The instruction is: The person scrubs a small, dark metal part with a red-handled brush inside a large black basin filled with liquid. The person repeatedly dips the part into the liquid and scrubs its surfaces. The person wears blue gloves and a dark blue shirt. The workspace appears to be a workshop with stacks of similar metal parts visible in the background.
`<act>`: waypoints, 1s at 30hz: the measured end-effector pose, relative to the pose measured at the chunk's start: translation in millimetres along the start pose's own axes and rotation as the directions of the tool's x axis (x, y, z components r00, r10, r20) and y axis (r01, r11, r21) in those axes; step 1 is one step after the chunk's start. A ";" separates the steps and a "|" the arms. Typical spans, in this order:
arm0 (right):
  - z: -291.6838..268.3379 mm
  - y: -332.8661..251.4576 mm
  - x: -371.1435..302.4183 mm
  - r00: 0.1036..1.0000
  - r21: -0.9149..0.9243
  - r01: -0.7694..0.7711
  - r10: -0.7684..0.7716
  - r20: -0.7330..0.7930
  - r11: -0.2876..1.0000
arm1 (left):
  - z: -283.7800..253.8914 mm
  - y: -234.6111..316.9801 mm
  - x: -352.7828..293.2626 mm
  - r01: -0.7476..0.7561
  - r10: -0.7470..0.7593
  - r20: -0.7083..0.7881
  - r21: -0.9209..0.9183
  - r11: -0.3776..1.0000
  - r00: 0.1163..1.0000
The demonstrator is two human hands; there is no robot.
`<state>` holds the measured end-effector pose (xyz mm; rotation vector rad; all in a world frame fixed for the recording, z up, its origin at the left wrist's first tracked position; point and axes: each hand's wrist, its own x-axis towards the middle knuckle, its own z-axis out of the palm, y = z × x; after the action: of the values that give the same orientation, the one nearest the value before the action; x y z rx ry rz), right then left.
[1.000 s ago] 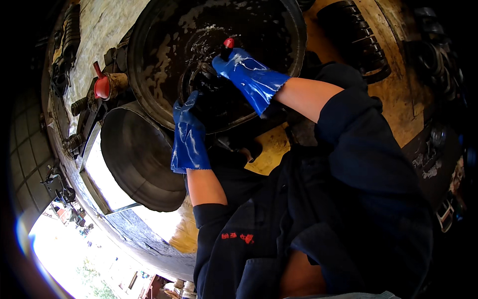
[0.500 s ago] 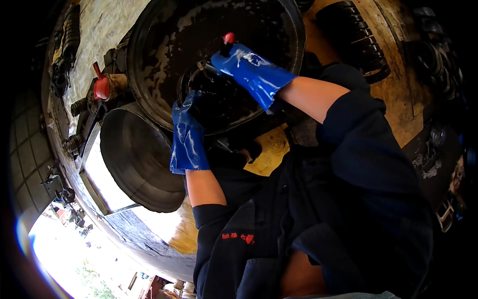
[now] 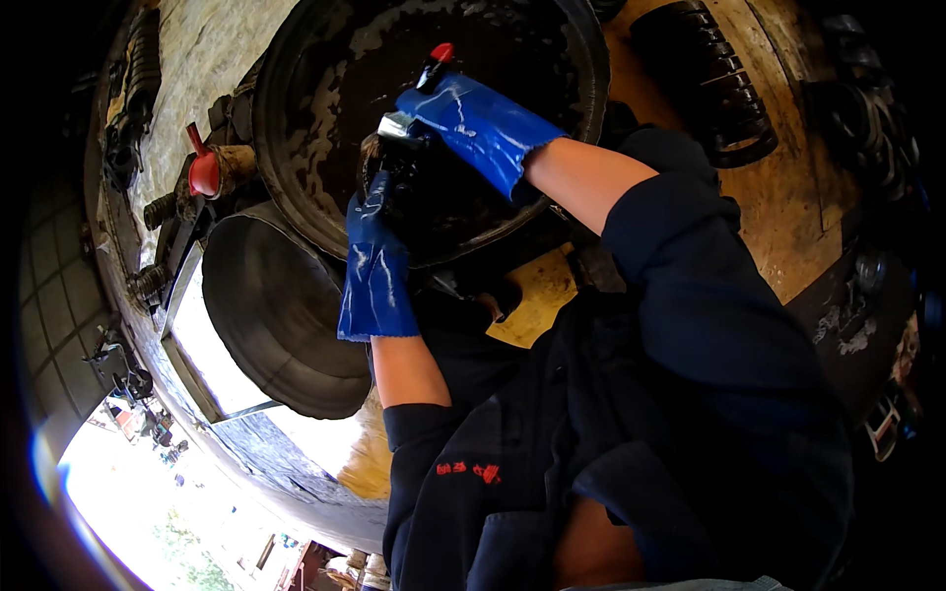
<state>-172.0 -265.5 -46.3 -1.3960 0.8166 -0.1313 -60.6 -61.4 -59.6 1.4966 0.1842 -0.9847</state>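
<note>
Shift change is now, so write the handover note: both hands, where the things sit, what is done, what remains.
Left hand, blue-gloved, steadies a dark grimy part over the large black basin.
Right hand, blue-gloved, grips a red-tipped tool against the top of that part.
Smaller empty metal pan sits beside the basin; a red-handled valve stands at the bench edge.
Done: the part is up in both hands, wet and dark.
Left: it still looks dirty; the pan holds nothing yet.

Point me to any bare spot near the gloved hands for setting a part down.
Free: the empty grey basin left of the left hand, and the yellow patch under the right hand. Crowded: the big black pan, where both hands grip a dark part, and the red-capped fittings on the left.
</note>
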 end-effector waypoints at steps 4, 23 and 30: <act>-7.7 2.8 -8.0 0.983 0.179 -0.078 0.106 -0.149 0.981 | 6.7 -0.3 -9.9 -0.060 0.060 0.008 0.046 0.997 0.998; -25.2 39.8 -14.9 0.961 -0.895 0.278 -0.098 0.260 0.348 | -5.7 31.4 -35.7 -0.170 0.189 0.095 -0.179 0.969 0.977; -35.0 44.4 -51.1 0.994 0.033 -0.097 0.099 -0.050 0.995 | -8.5 32.7 -49.8 -0.202 0.223 0.121 -0.161 0.966 0.967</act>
<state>-246.0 -257.1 -62.8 -1.3260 0.9205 -0.1037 -66.8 -39.7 -3.8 1.2787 -0.0049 -0.8779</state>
